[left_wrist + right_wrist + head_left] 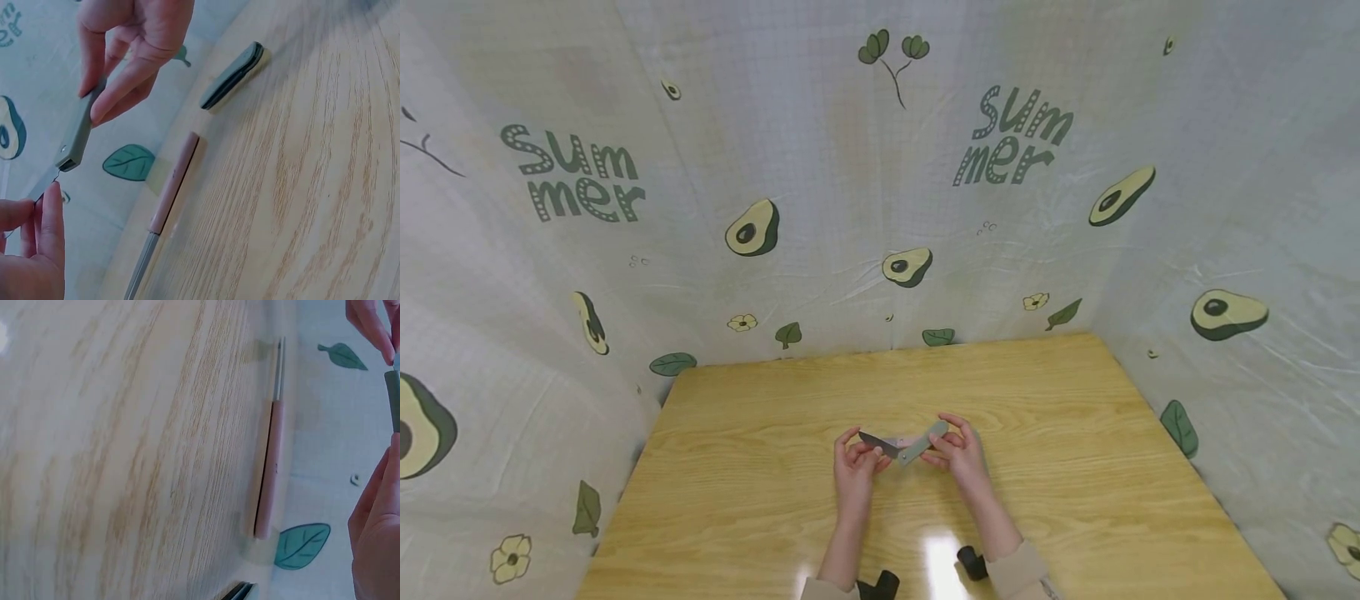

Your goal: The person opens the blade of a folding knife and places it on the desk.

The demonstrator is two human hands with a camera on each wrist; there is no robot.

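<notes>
A folding knife with a grey-green handle is held up above the table, its blade swung out at an angle. My right hand grips the handle between thumb and fingers. With the fingertips, my left hand pinches the blade, covering part of it. On the table beyond lies a pink-handled knife with its metal part extended. A second green folding knife, folded, lies beside it on the table; only its end shows in the right wrist view.
The wooden table meets a fabric backdrop printed with avocados, leaves and lettering. This cloth rises behind the table and along both sides. Dark camera mounts sit at the wrists, below light sleeves.
</notes>
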